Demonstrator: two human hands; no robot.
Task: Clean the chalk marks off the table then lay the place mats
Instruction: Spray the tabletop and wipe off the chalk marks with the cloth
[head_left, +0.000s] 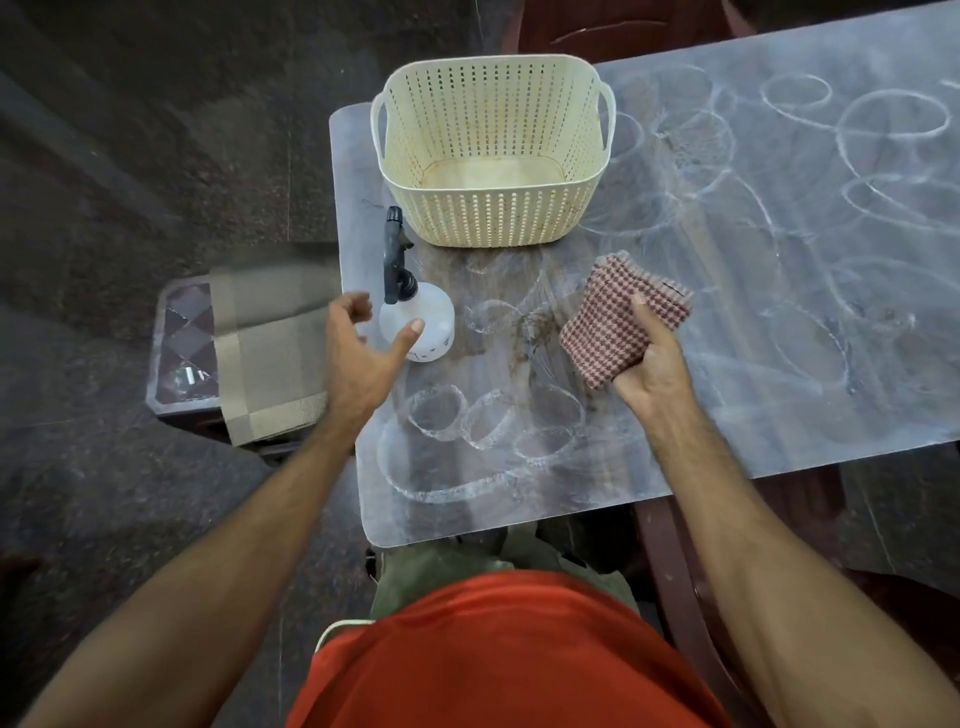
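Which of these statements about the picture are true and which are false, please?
1. The right hand holds a checked cloth. True.
2. The cream basket is full of place mats. False: the basket is empty; the place mats lie on a small side table.
3. The left hand has a firm grip on the spray bottle. False: it is open beside the bottle, not holding it.
4. Chalk marks cover much of the table. True.
5. The spray bottle stands between the two hands. True.
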